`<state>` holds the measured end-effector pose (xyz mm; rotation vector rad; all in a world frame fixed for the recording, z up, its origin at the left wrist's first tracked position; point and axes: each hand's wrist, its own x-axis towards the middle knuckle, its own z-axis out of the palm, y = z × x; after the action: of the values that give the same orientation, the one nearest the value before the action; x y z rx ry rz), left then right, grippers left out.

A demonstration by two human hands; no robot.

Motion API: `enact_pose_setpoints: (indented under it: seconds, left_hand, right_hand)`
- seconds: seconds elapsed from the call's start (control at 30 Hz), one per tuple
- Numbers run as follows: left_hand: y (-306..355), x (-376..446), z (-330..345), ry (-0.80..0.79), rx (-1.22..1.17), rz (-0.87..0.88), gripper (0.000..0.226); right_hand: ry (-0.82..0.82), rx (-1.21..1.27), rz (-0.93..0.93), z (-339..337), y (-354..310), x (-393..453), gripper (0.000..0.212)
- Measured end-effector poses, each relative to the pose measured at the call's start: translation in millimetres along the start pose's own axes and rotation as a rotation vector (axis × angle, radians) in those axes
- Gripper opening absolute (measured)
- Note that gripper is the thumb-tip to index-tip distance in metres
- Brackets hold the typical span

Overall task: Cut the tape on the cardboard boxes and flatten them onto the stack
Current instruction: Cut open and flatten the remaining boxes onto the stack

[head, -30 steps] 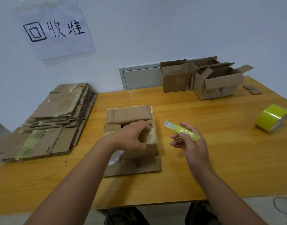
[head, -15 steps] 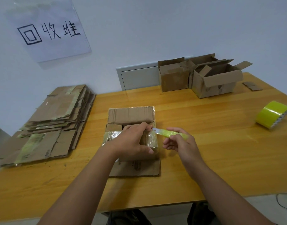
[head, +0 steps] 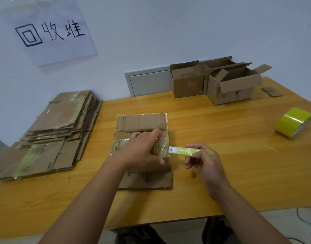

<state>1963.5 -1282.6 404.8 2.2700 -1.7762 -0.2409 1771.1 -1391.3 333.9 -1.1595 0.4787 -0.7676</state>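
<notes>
Head view: brown cardboard box (head: pixel 142 136), partly collapsed with clear shiny tape across its middle, lies on the yellow wooden tabletop (head: pixel 221 138) at centre, flaps spread toward and away from the person. Left hand (head: pixel 142 148) rests on top of it, fingers (head: pixel 158 133) curled over the far edge and thumb against the right end, holding it down. Right hand (head: pixel 204 161) pinches a yellow-green utility knife (head: pixel 188 150), fingers closed round the handle; its white blade tip touches the taped right end of the box. Stack of flattened brown cardboard sheets (head: pixel 58 131) with greenish tape strips sits at the left edge. Two open brown cardboard boxes (head: pixel 221 81) stand at the far right beside small cardboard scraps (head: pixel 271 91). Roll of yellow-green tape (head: pixel 293 122) lies near the right edge. White paper sign (head: pixel 51 30) on the wall reads "回收堆" in black handwriting.
</notes>
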Motion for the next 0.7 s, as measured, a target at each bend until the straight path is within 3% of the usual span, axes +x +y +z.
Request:
enact_pose_setpoints:
  seconds: [0.23, 0.43, 0.53, 0.7]
  left_hand:
    - [9, -9, 8, 0.265, 0.263, 0.089, 0.065]
    - [25, -37, 28, 0.561, 0.49, 0.08, 0.057]
    - [33, -51, 48, 0.628, 0.454, 0.026, 0.046]
    - [56, -73, 81, 0.549, 0.139, -0.16, 0.056]
  right_hand:
    - [0.1, 0.008, -0.1, 3, -9, 7, 0.03]
    - [-0.094, -0.486, -0.262, 38, -2, 8, 0.038]
    - [-0.114, -0.636, -0.348, 37, 8, 6, 0.038]
    - [-0.095, -0.691, -0.32, 35, 11, 6, 0.036]
